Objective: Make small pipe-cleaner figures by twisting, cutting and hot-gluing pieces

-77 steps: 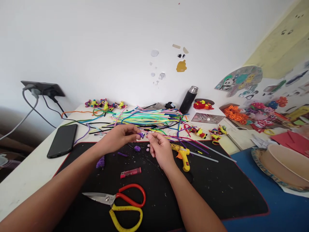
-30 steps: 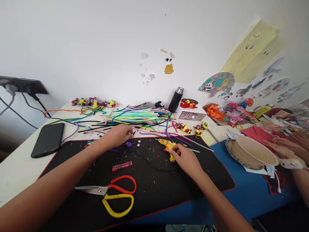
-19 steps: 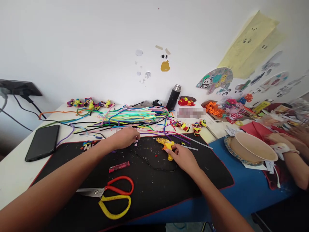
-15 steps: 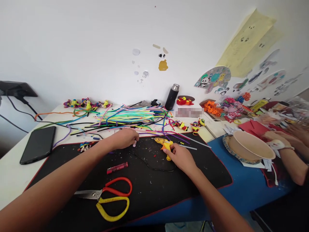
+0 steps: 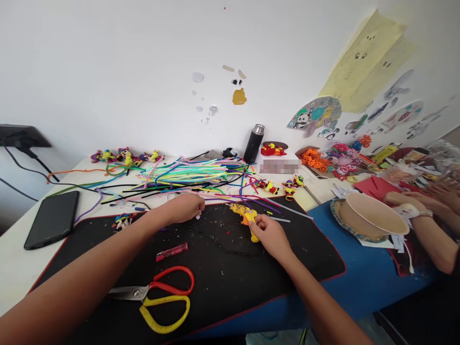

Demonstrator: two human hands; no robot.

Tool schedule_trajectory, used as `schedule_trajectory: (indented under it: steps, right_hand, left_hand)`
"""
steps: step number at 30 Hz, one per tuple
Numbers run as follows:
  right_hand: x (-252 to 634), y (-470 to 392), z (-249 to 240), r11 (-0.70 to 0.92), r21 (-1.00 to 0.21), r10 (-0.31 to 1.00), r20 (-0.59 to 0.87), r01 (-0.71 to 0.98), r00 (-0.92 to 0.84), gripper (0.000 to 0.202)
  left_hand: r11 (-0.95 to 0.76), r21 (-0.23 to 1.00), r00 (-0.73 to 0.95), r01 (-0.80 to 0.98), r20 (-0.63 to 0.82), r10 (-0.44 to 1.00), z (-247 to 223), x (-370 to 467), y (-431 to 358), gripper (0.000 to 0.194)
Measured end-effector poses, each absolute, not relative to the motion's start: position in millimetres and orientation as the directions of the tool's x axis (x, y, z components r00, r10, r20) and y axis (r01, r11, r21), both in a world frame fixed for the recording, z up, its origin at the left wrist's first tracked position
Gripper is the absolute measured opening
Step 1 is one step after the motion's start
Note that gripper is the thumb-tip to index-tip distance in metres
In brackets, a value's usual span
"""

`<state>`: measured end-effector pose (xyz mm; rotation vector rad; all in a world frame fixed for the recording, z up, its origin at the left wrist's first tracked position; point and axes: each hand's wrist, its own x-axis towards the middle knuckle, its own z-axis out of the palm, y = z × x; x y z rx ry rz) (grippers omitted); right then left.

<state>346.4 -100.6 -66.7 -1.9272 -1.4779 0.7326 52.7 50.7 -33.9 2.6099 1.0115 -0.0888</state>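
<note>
Right hand grip wraps one glue gun; left hand grip curled shut

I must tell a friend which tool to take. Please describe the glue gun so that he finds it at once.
Find the black mat on the table. Near its far edge, the right hand grips the glue gun. It is the only yellow, pistol-shaped tool with an orange trigger.
</note>
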Motion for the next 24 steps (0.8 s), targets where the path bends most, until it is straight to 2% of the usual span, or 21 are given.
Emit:
schedule_trajectory:
  steps: [4,8,13,18,21,24]
  right_hand:
    - [345.7,-104.0,-71.8,-0.192,-0.919,0.968,-0.12,0.343,0.222,0.04]
    - [334.8,-105.9,-66.0,-0.221,-0.969,0.966,-0.202,0.113,0.16,0.045]
    - [315.5,-107.1,-53.0,-0.24,-0.955,0.967,-0.251,-0.174,0.039,0.043]
    - [301.3,-99.2,-49.6,-0.239,-0.866,0.965,-0.264,-0.439,-0.004,0.041]
    - [291.0,-89.0,-51.0,-0.238,-0.834,0.967,-0.249,-0.498,-0.045,0.043]
    - [275.4,-75.6,-51.0,-0.223,-0.838,0.973,-0.222,-0.498,-0.063,0.046]
  left_hand:
    - [-0.676,0.316,0.742,0.666,-0.179,0.647,-35.9,52.1,51.5,0.021]
    - [-0.65,0.378,0.739,0.66,-0.169,0.652,-37.9,50.8,53.2,0.016]
    - [-0.562,0.519,0.705,0.644,-0.118,0.7,-33.3,45.5,54.1,0.013]
    - [-0.43,0.707,0.662,0.561,-0.072,0.746,-20.2,36.7,44.5,0.032]
    - [-0.317,0.834,0.639,0.452,-0.054,0.767,-13.4,32.1,36.7,0.04]
    - [-0.126,0.958,0.559,0.256,-0.04,0.828,-9.6,27.8,31.8,0.041]
